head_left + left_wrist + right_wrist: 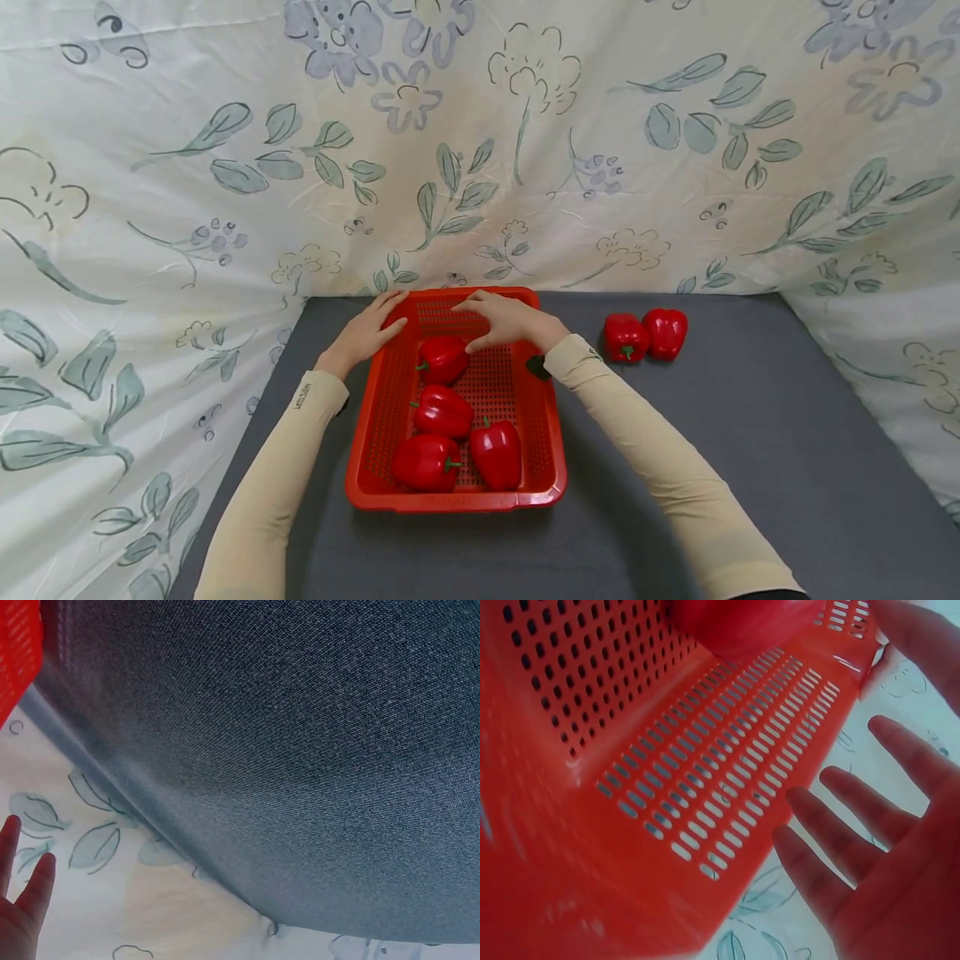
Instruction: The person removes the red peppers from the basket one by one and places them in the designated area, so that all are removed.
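A red perforated plastic basket holds several glossy red bell peppers with green stems, among them a far pepper, a middle pepper and a near-right pepper. My left hand is at the basket's far left corner, fingers extended and holding nothing; whether it touches the rim is unclear. Above the far right part of the basket, my right hand has its fingers spread and slightly bent. Nothing is in its grasp in the right wrist view, where a red pepper lies beyond the slotted basket wall.
Two more red bell peppers, a left one and a right one, sit side by side on the dark grey tabletop, right of the basket. A flower-patterned cloth hangs behind and at both sides.
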Demonstrator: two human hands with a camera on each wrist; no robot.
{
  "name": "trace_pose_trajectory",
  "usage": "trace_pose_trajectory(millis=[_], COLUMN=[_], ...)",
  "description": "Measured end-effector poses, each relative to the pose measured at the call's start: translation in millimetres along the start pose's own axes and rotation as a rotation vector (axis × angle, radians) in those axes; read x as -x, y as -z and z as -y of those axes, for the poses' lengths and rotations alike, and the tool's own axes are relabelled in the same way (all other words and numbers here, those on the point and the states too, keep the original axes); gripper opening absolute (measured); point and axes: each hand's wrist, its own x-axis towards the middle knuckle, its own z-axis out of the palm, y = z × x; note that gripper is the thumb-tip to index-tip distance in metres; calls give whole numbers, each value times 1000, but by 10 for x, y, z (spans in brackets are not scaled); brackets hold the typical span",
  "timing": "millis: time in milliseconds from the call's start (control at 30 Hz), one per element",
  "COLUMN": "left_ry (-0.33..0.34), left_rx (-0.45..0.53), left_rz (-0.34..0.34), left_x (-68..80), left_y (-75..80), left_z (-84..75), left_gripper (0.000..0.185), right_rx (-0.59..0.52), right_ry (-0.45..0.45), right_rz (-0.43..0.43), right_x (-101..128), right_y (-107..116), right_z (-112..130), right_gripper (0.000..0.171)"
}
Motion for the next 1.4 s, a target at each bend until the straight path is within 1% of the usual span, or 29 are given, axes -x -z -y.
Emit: trace_pose_trajectory(millis=[333, 500, 800, 967, 1267, 1400], left_ry=[-5, -6, -11, -12, -5, 2], left_rx=[5, -2, 3, -12, 2, 12], left_rz=[-8, -4, -2, 9, 13, 17], left_x=[5, -13, -13, -4, 23, 46], left_y=[24, 38, 57, 51, 35, 35], left_z=[-40, -41, -34, -24, -14, -15], left_gripper=[58, 58, 58, 59, 59, 59], right_rx=[22, 48, 59, 69, 87, 96], right_ry=[16, 22, 32, 15, -21, -24], right_rz=[-2, 18, 48, 67, 104, 123], right_x=[-94, -152, -239, -292, -367, -375], right_y=[-127, -190, -285, -345, -447, -482], right_z=[38, 59, 119, 158, 184, 212], right_gripper=[69, 68, 68, 67, 68, 70])
